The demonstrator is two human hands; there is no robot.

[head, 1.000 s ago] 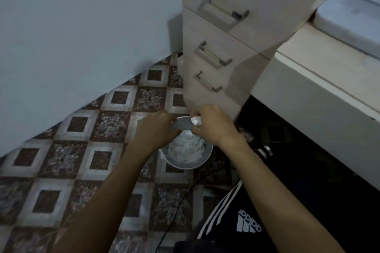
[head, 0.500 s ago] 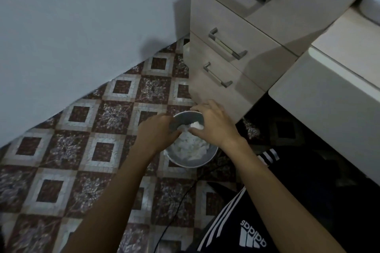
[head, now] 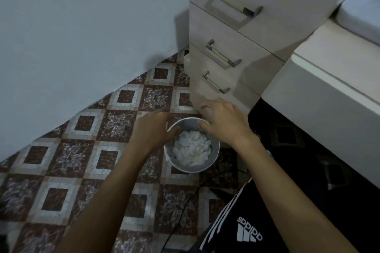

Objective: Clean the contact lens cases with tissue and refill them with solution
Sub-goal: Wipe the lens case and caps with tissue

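A small round metal bin stands on the tiled floor, filled with crumpled white tissues. My right hand hovers over the bin's far right rim with its fingers spread and nothing in them. My left hand is at the bin's left rim, seen from the back, with its fingers curled downward; what lies under them is hidden. No contact lens case or solution bottle is in view.
A pale drawer unit with metal handles stands just behind the bin. A white bed frame is to the right and a light wall to the left. A thin black cable runs across the floor beside my black trousers.
The white tissue that my right hand pinched a second ago is gone from it, and that hand has spread open above the bin. The left hand has stayed at the rim.
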